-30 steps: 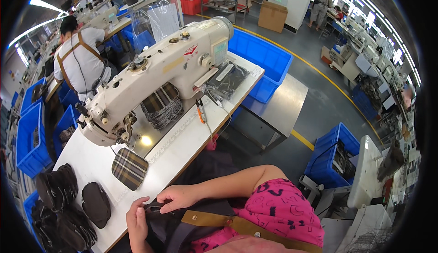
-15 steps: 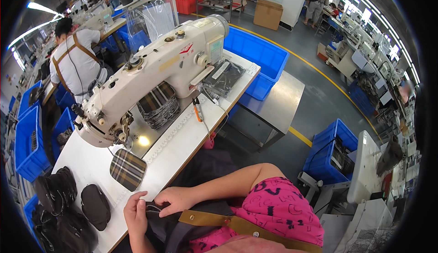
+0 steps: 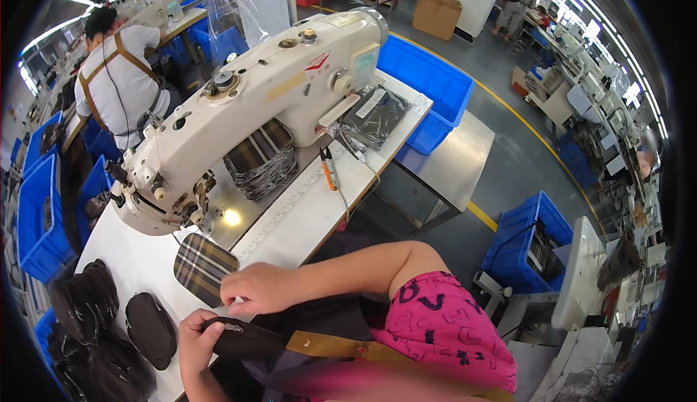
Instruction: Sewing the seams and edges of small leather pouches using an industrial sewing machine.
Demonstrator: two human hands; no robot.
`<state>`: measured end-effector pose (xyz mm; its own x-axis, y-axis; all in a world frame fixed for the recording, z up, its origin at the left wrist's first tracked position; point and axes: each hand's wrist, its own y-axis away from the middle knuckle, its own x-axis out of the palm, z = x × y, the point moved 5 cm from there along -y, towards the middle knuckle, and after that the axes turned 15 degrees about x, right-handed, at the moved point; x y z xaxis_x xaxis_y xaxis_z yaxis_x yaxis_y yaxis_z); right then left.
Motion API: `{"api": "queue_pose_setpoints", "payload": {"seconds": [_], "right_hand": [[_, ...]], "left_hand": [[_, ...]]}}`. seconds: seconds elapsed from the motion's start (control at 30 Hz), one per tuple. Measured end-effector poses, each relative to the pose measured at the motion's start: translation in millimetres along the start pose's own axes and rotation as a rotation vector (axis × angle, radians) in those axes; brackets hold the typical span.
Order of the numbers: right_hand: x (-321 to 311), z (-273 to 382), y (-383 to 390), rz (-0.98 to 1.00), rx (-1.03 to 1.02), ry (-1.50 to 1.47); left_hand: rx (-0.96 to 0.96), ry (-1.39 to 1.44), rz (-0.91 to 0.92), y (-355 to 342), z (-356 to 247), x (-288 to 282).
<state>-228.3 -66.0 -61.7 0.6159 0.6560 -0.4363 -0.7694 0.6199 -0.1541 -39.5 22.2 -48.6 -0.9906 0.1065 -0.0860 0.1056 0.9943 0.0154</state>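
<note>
Pinching one end of a dark brown pouch (image 3: 250, 342), the left hand (image 3: 194, 340) clamps thumb against fingers on the fabric. The pouch extends rightward from this hand, soft, elongated, a small silvery detail near the grip; its far end merges with a dark apron (image 3: 327, 320). Just above, the right hand (image 3: 255, 287) curls, fingertips hidden, its hold impossible to tell. Beyond lies a partly covered plaid piece (image 3: 202, 265).
</note>
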Motion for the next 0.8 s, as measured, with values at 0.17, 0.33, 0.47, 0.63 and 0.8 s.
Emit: {"api": "queue_pose_setpoints", "payload": {"seconds": [0.17,0.33,0.47,0.63,0.8], "right_hand": [[-25,-11,-40,-0.011,-0.094,0.292],[-53,-22,-63,-0.027,-0.231,0.532],[-43,-23,-83,0.126,-0.251,0.682],[-32,-32,-78,0.034,-0.449,0.702],[-27,-37,-71,0.03,-0.369,0.775]], "left_hand": [[0.054,-0.13,-0.111,-1,-6,-35],[0.03,-0.129,-0.022,-16,-9,-43],[0.006,-0.103,0.031,-27,-21,-41],[0.088,0.093,0.18,-49,-35,-43],[0.303,0.354,0.429,-77,-49,-34]]}}
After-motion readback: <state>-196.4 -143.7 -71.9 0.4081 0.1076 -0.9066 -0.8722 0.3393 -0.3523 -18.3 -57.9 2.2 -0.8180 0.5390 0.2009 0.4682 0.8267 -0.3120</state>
